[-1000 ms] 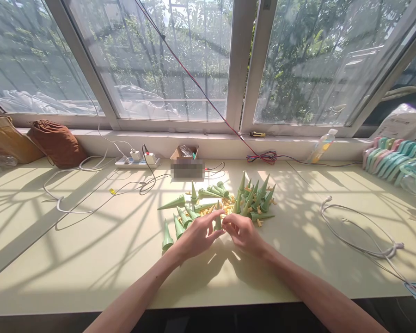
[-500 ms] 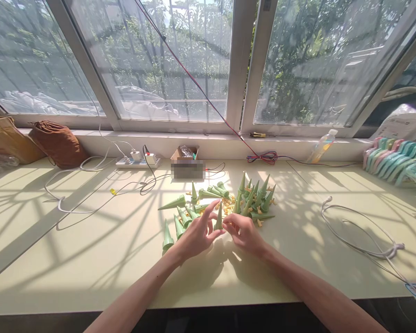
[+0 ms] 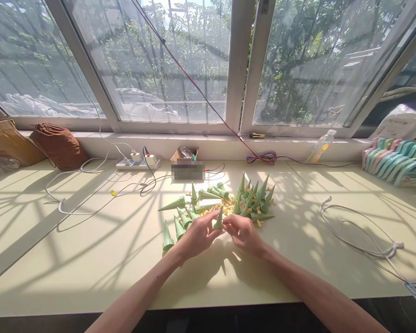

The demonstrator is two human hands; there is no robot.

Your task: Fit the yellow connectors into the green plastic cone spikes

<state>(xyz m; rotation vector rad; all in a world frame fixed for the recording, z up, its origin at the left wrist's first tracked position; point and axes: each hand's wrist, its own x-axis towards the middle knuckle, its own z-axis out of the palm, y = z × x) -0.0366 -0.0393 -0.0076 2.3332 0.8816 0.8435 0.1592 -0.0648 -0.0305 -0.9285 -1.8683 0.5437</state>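
My left hand [image 3: 198,237] holds a green plastic cone spike [image 3: 219,219] by its lower part, tip up, between thumb and fingers. Close against the spike's right side, my right hand [image 3: 241,231] has thumb and fingers pinched together; whatever they grip is hidden. Behind the hands lie small yellow plastic pieces [image 3: 228,202]. More green spikes stand and lie to the left, among them an upright one [image 3: 167,237]. To the right is a cluster of green spikes [image 3: 263,189], several with yellow pieces at the base.
A power strip [image 3: 137,162], an open small box [image 3: 184,154] and a blurred-out block [image 3: 187,171] are at the back. A coiled grey cable [image 3: 358,249] lies right. Hangers [image 3: 391,159], a bottle [image 3: 321,147] and a brown bag [image 3: 58,145] stand along the window side.
My left index finger has come down from near the spike's tip and curled in behind it. The spike stays between the hands; my right hand has barely moved.
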